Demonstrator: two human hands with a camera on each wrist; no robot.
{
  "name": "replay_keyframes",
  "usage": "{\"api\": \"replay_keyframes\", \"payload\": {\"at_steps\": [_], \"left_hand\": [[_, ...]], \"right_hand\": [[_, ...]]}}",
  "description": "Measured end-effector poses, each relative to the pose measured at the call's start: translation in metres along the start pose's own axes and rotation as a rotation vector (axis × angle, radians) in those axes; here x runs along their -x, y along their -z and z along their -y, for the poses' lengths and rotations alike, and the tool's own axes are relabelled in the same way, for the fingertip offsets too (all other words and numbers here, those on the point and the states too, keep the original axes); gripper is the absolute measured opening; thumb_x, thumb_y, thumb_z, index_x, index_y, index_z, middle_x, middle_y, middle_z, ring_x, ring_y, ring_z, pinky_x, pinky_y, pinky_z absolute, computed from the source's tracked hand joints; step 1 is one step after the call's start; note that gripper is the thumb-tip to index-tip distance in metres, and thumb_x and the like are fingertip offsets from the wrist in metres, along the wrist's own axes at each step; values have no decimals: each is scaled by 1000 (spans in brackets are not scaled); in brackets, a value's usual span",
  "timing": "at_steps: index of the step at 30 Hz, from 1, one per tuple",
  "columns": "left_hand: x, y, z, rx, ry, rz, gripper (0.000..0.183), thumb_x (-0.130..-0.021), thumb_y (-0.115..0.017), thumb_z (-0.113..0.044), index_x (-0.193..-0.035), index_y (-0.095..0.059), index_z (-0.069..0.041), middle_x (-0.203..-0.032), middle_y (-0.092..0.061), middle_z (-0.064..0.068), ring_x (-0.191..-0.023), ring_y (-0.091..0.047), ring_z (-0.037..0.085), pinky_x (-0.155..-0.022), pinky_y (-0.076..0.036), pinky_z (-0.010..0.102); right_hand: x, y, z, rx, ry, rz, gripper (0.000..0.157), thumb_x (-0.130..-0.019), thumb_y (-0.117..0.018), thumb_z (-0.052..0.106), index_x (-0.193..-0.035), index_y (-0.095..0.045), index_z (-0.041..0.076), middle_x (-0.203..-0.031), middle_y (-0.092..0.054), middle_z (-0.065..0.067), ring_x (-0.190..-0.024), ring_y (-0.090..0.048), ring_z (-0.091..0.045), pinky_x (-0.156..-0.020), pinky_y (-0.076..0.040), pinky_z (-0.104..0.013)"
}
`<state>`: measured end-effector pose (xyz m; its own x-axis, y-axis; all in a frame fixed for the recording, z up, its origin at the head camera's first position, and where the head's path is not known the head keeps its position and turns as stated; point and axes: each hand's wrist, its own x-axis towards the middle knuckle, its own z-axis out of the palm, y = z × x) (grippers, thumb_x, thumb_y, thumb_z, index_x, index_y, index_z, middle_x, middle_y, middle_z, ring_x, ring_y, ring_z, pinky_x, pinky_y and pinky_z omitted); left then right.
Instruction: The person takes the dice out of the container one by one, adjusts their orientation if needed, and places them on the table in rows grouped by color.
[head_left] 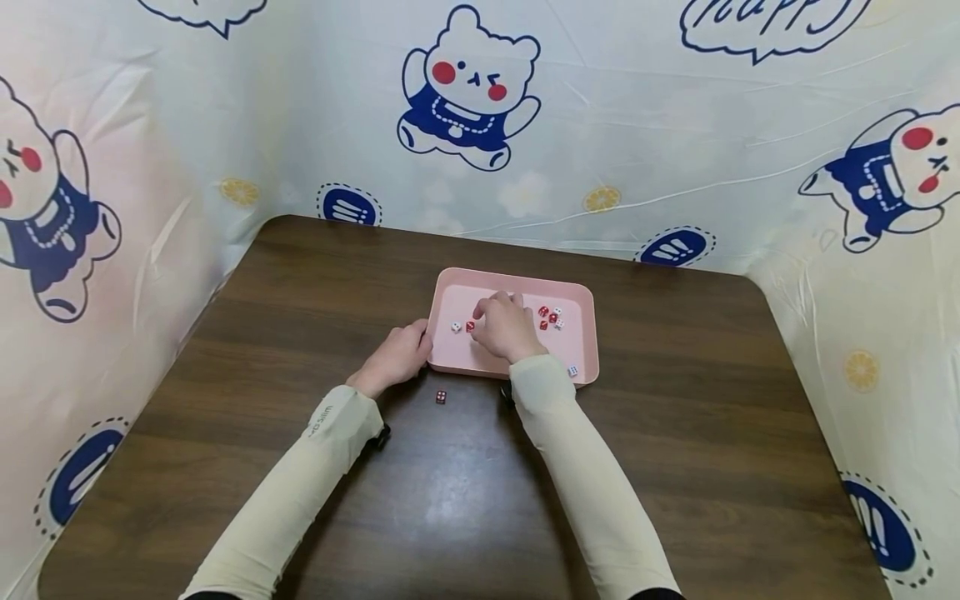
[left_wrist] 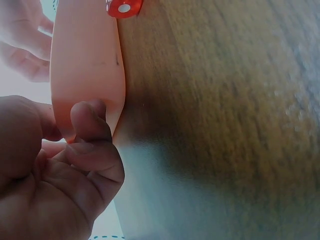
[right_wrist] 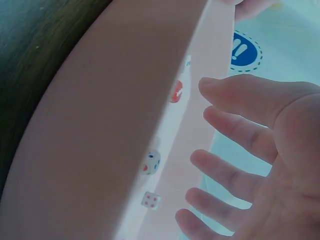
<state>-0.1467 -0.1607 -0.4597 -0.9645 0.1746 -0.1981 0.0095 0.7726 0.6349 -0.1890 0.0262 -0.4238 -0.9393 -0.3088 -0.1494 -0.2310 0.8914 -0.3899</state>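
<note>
A pink rectangular tray [head_left: 517,277] lies on the table with several small red and white dice in it. My left hand [head_left: 400,354] grips the tray's left end, its thumb and fingers pinching the wall in the left wrist view. Above the tray's middle is my right hand [head_left: 506,327], its fingers spread and slightly bent, with nothing between them in the right wrist view. Left of it lie a white die [head_left: 456,327] and a red die [head_left: 470,326]. A cluster of red and white dice [head_left: 552,318] lies to its right, and one white die [head_left: 573,372] near the front right corner.
One red die [head_left: 441,397] lies on the brown wooden table [head_left: 675,433], just in front of the tray. Patterned cloth [head_left: 315,100] with cartoon bears hangs behind the table and along both sides.
</note>
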Motion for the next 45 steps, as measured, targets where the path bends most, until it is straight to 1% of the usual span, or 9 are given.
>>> {"api": "replay_keyframes", "payload": {"at_steps": [3, 8, 12, 17, 23, 27, 31, 38, 45], "left_hand": [[1, 0, -1, 0, 6, 4, 28, -101, -35, -18, -114, -54, -2, -71, -59, 7, -53, -56, 15, -52, -47, 28], [0, 0, -2, -12, -1, -2, 29, -102, -36, -19, -116, -55, -3, -71, -60, 7, -57, -57, 15, -55, -47, 27], [-1, 0, -1, -14, 4, 3, 30, -102, -35, -19, -118, -54, -2, -73, -59, 8, -59, -57, 16, -55, -47, 27], [-1, 0, -2, -18, 6, -3, 29, -102, -35, -19, -117, -54, -3, -73, -59, 8, -60, -57, 16, -56, -47, 27], [-1, 1, -2, -24, -9, -12, 29, -101, -35, -19, -115, -55, -2, -73, -59, 7, -60, -57, 16, -57, -47, 27], [-1, 0, -3, -24, -7, -19, 29, -101, -36, -19, -115, -55, -2, -73, -59, 7, -61, -57, 16, -58, -47, 27], [0, 0, -2, -19, -4, -15, 30, -102, -36, -19, -117, -54, -2, -73, -58, 7, -60, -56, 16, -57, -46, 27], [2, 1, -3, -3, -14, -16, 28, -101, -34, -15, -113, -55, 0, -67, -58, 8, -52, -56, 16, -52, -46, 28], [3, 0, -4, -6, -2, -15, 28, -101, -34, -16, -113, -55, -1, -67, -57, 8, -52, -56, 15, -53, -46, 28]], "right_hand": [[-3, -3, 0, 12, -16, 30, 26, -86, -67, 22, -110, -69, 14, -127, -55, -10, -115, -41, -30, -98, -37, -49], [-9, -10, -1, 75, -21, 50, 31, -87, -66, 25, -117, -66, 17, -129, -54, -10, -118, -42, -31, -99, -37, -51], [-13, -14, 0, 110, -9, 56, 33, -88, -65, 25, -120, -64, 18, -130, -53, -10, -120, -41, -32, -100, -37, -52], [-15, -15, 1, 119, -6, 70, 33, -89, -64, 23, -121, -63, 18, -129, -53, -11, -119, -40, -32, -101, -36, -54], [-15, -15, 4, 136, -13, 85, 25, -89, -62, 19, -113, -66, 17, -123, -54, -10, -116, -40, -32, -102, -35, -53], [-14, -16, 5, 146, -14, 91, 20, -89, -61, 19, -108, -67, 16, -120, -54, -10, -115, -40, -32, -102, -34, -54], [-15, -18, 5, 156, -16, 90, 19, -89, -61, 20, -107, -67, 17, -118, -54, -9, -114, -40, -31, -102, -34, -53], [-15, -20, 7, 167, -4, 82, 17, -89, -60, 18, -104, -68, 16, -114, -55, -9, -109, -41, -29, -96, -37, -49], [-13, -21, 8, 165, -6, 82, 16, -89, -60, 17, -102, -69, 16, -111, -55, -8, -107, -41, -29, -93, -37, -48]]}}
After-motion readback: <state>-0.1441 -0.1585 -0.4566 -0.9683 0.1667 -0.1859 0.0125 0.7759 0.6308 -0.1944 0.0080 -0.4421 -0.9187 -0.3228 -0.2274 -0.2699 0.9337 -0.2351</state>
